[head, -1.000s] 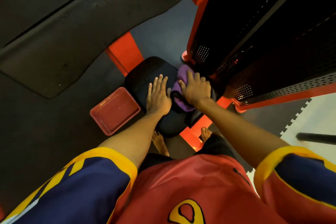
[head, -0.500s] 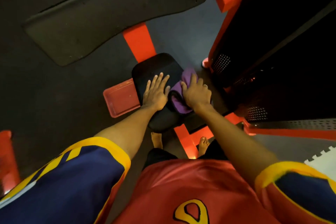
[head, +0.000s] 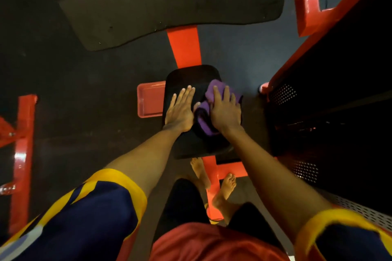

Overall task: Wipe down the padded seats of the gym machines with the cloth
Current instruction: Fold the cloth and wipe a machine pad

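Seat point(head: 186, 78): black pad, centre of view, below and in front of person, mounted on red beam point(head: 184, 46). Long axis runs near-to-far, away from the body. Both arms reach it about equally.

Cloth point(head: 212, 89): purple, bunched, on right half of seat, pinned under R hand point(head: 226, 112). Folds show past the fingertips on the far side and by the thumb edge on the near side.

R hand: palm down, fingers near straight, a little spread, laid over cloth and pressing it to the pad. No clear curl round the fabric. Thumb hidden, so can't tell if it hooks a fold.

L hand point(head: 180, 112): flat on left half of seat, fingers straight and close together, pointing far. Holds nothing, sits just beside cloth; prob. bracing.

Key relation: bare pad lies left of and beyond cloth, plus near end behind the wrists. Which parts are done can't be told by sight. Judgement: next stroke prob. goes along the long axis or leftward, and leftward needs L hand lifted first.

Around:
- Red tray point(head: 150, 99): just left of seat, seemingly lower.
- Big dark pad point(head: 169, 6): farther out, across the beam.
- Dark housing point(head: 328, 101) w/ perforated panels: near on the right. Knuckle risk if a stroke overshoots that edge.
- Bare feet point(head: 224, 188): below seat's near end, astride the red frame.
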`<state>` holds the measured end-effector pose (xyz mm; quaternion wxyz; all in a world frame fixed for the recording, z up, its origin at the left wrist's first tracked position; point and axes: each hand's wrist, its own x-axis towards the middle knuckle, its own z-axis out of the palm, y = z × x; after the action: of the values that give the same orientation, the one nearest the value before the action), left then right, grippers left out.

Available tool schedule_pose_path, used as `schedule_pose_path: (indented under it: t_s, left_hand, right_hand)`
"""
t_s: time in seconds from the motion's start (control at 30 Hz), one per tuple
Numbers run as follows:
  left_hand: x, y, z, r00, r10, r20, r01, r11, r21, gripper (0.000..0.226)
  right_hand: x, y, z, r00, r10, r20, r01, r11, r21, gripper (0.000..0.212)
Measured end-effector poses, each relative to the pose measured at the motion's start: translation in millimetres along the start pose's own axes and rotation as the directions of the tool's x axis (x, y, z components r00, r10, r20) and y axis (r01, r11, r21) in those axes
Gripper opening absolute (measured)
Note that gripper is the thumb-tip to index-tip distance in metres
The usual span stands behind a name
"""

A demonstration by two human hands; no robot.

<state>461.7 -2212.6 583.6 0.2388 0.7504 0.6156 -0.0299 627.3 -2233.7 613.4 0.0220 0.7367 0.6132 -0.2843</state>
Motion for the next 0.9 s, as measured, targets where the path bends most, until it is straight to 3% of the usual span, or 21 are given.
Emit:
schedule_pose_path:
  t_s: [0.13,0.33,0.4,0.53,0.6,0.73,0.8,0.9]
  left_hand:
    - [3,2,2,0.998,-0.057,-0.036,0.056,0.998,-0.016,0.062]
    - [2,1,0,0.998,-0.052,-0.033,0.052,0.998,0.026,0.057]
    - [2,0,-2,0.999,-0.048,-0.014,0.048,0.999,0.007,0.058]
    - [-1,0,-3,0.998,-0.054,-0.022,0.054,0.999,-0.006,0.060]
    - [-2,0,-1,0.998,-0.050,-0.025,0.050,0.999,-0.017,0.058]
    - [0,-4,0,0.999,-0.038,-0.016,0.039,0.998,0.050,0.060]
    - [-1,-4,1,0.999,-0.032,-0.003,0.032,0.997,0.068,0.062]
    - [7,3,0,0.995,-0.099,-0.007,0.099,0.995,-0.027,0.057]
  right_hand:
    - [-46,8,8,0.989,-0.149,0.010,0.149,0.982,-0.119,0.059]
    - [30,10,-2,0.952,-0.297,0.076,0.303,0.949,-0.083,0.055]
    - [57,5,-8,0.964,-0.248,0.098,0.252,0.967,-0.029,0.055]
    - [59,4,-15,0.996,0.009,0.088,-0.027,0.979,0.203,0.055]
    - [28,5,-12,0.998,0.035,0.058,-0.045,0.982,0.184,0.057]
    - [-8,-4,-2,0.978,-0.203,0.047,0.205,0.978,-0.033,0.055]
    - [16,-3,-5,0.945,-0.317,0.079,0.321,0.946,-0.035,0.049]
    - [72,2,-14,0.936,-0.332,0.120,0.333,0.943,0.012,0.048]
